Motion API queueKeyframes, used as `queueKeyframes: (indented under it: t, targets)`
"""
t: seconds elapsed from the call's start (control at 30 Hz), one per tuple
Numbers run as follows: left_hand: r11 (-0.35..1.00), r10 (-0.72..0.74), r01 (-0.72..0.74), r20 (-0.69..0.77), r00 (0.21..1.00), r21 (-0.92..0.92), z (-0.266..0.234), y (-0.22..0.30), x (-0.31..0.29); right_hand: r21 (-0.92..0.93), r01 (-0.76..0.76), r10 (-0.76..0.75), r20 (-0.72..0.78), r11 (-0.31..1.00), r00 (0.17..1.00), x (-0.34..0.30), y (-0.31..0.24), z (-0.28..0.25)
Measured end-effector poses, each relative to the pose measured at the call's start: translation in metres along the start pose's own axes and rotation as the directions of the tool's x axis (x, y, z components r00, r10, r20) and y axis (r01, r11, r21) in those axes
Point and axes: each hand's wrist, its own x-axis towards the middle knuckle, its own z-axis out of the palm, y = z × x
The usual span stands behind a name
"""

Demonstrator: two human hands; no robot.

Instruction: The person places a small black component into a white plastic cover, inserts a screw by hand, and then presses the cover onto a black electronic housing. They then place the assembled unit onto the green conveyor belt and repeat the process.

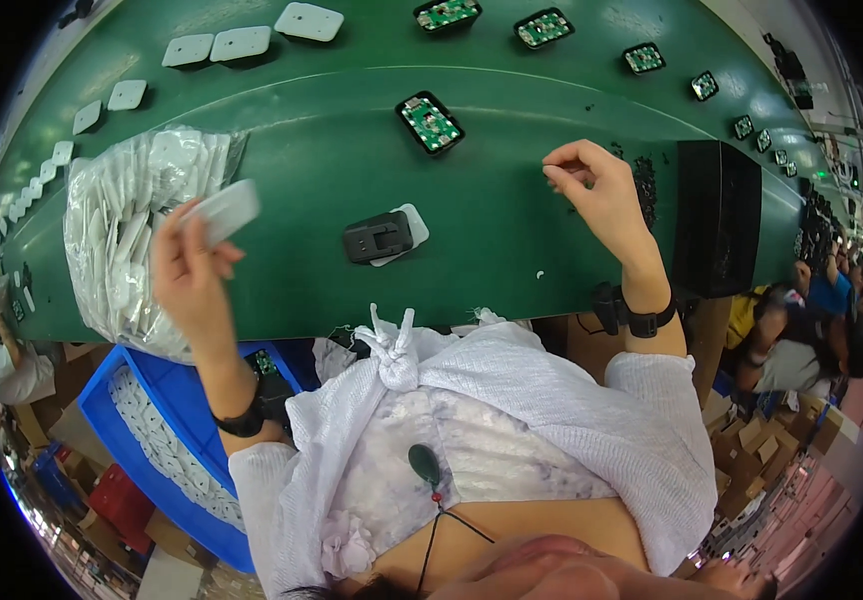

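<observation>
My left hand [192, 262], smeared by motion, holds up a white plastic cover [230, 210] beside a clear bag [157, 225] packed with similar covers. My right hand [597, 190] is raised over the table, thumb and forefinger pinched together; anything between them is too small to make out. Small black parts [644, 190] lie scattered just beyond it. Between my hands a black plastic housing [377, 238] rests partly on a white plate [414, 228]. Farther off, a black case with a green circuit board [431, 122] lies face up.
White covers [242, 43] line the far left, and black cases with circuit boards [544, 28] curve along the far right. A black box [718, 218] stands at the right. Below the table edge is a blue bin [112, 395] of white pieces. Other people sit at both sides.
</observation>
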Motion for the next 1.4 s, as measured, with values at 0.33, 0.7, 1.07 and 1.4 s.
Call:
queueKeyframes:
  t: [0.33,0.7,1.07,1.4]
  targets:
    - [0.983,0.097,-0.02,0.429,0.898,-0.181,0.091,0.042,-0.032,0.795,0.128,-0.204,-0.005,0.593,0.979,0.026,-0.093,0.045]
    - [0.982,0.096,-0.03,0.359,0.928,-0.185,0.085,0.04,-0.033,0.622,0.268,-0.294,-0.063,0.736,0.954,0.026,-0.112,0.061]
    - [0.721,-0.071,0.348,0.435,0.898,-0.6,0.087,0.032,-0.032,0.371,0.478,-0.39,-0.29,0.796,0.874,0.025,-0.116,0.075]
    - [0.823,0.115,0.074,0.293,0.949,-0.563,0.089,0.027,-0.035,0.506,0.254,-0.219,-0.128,0.825,0.967,0.025,-0.116,0.084]
